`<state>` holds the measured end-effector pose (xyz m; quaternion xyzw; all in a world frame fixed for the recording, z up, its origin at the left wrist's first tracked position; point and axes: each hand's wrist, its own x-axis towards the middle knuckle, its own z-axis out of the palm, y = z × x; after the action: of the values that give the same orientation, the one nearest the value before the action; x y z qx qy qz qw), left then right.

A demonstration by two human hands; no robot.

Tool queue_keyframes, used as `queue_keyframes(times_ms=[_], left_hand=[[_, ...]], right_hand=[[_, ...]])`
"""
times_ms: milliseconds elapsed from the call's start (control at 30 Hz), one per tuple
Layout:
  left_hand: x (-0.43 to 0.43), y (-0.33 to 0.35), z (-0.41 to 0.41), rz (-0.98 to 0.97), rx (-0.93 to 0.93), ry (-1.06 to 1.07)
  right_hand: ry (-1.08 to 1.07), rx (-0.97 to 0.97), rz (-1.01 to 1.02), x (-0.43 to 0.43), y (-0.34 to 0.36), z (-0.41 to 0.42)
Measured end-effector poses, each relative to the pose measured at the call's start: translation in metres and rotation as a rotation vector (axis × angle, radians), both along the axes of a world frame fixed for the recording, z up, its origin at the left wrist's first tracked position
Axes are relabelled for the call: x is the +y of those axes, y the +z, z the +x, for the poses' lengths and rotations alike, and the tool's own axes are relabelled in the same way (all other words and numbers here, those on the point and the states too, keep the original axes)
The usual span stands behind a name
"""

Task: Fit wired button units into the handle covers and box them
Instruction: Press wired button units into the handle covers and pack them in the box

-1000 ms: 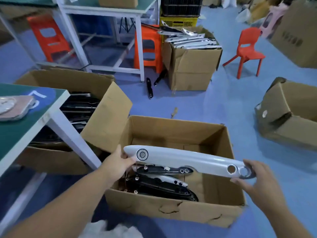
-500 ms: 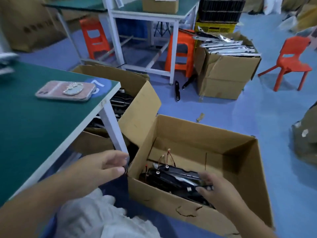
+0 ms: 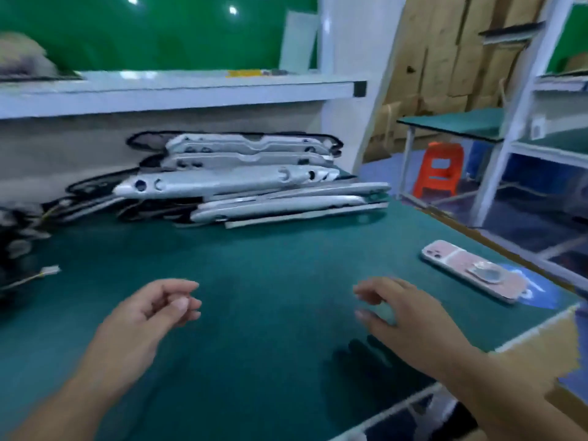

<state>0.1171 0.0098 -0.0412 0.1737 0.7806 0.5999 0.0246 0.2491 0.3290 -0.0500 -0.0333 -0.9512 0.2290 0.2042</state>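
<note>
A stack of white handle covers (image 3: 254, 183) lies at the back of the green table (image 3: 270, 313), with black parts under and left of it. Wired button units (image 3: 22, 237) are piled at the far left edge, a white connector (image 3: 51, 270) on a wire trailing out from them. My left hand (image 3: 152, 310) hovers over the table's front, fingers loosely curled with nothing in them. My right hand (image 3: 401, 316) hovers to the right of it, fingers apart and empty. The box on the floor is out of sight.
A pink phone (image 3: 474, 268) lies near the table's right edge beside a blue sticker (image 3: 537, 291). A white shelf (image 3: 178, 87) runs above the stack. An orange stool (image 3: 439, 170) and another white-framed table (image 3: 458, 122) stand to the right.
The view has swung up from the floor box to the tabletop. The white handle cover went into the box and both hands came back over the table, empty.
</note>
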Motion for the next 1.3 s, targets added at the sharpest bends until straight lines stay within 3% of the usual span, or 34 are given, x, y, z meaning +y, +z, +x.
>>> queue_keyframes(times_ms=[200, 433, 600, 800, 900, 1000, 1133, 1233, 1300], left_hand=[[-0.047, -0.018, -0.026, -0.031, 0.025, 0.35], [-0.043, -0.032, -0.045, -0.052, -0.028, 0.334], [-0.044, -0.037, -0.049, 0.002, -0.044, 0.339], [-0.045, -0.04, -0.05, -0.02, -0.041, 0.309], [-0.046, -0.04, -0.052, -0.025, -0.041, 0.294], [-0.047, -0.04, -0.053, 0.026, -0.028, 0.304], [-0.049, -0.038, -0.056, 0.229, -0.042, 0.396], [-0.048, -0.032, -0.054, 0.425, -0.089, 0.306], [-0.047, -0.027, -0.049, 0.452, -0.052, 0.217]], right_hand=[[0.093, -0.049, 0.206, -0.053, -0.014, -0.153], [-0.07, 0.078, 0.452, -0.09, -0.003, -0.271], [-0.203, -0.061, 0.532, -0.094, 0.009, -0.32], [-0.067, -0.14, 0.59, -0.09, 0.02, -0.33], [0.083, -0.27, 0.465, -0.093, 0.036, -0.316], [0.23, -0.279, 0.433, -0.103, 0.059, -0.295], [0.501, -0.199, 0.372, -0.132, 0.088, -0.255], [0.688, -0.163, 0.29, -0.157, 0.096, -0.219], [0.73, -0.162, 0.242, -0.169, 0.094, -0.2]])
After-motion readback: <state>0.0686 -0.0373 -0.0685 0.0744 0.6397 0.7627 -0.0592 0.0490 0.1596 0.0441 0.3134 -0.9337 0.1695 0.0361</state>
